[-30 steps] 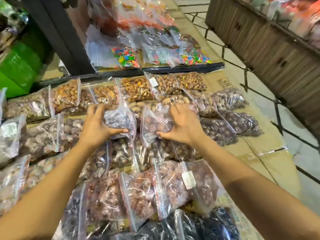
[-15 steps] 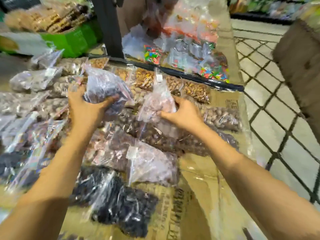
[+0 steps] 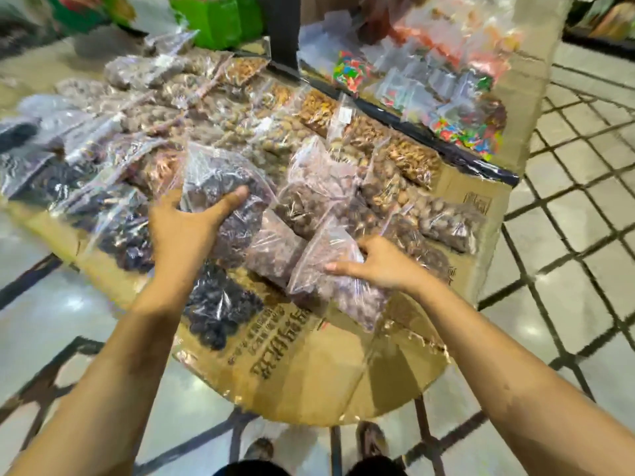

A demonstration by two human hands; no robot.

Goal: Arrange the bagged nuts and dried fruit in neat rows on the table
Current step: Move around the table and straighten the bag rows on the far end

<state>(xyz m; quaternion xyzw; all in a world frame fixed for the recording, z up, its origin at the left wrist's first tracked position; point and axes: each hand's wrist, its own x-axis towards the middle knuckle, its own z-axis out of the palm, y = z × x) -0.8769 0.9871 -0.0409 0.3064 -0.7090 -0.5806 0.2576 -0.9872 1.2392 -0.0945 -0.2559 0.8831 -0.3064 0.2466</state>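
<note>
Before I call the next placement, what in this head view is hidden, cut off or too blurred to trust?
- Far-left bags: motion blur, contents unreadable.
- White label on a far bag: too small and blurred to read.
- Cardboard print: smeared, upside down.
- Left hand fingers: hidden behind its dark-fruit bag.
- Bag under the right hand: whether lifted or resting is unclear.
- Green box: cut off by the top edge.

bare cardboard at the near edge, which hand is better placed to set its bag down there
Right. The right hand presses its pinkish bag low, beside the bare cardboard. The left hand grips a dark bag farther back, over the other bags.
</note>
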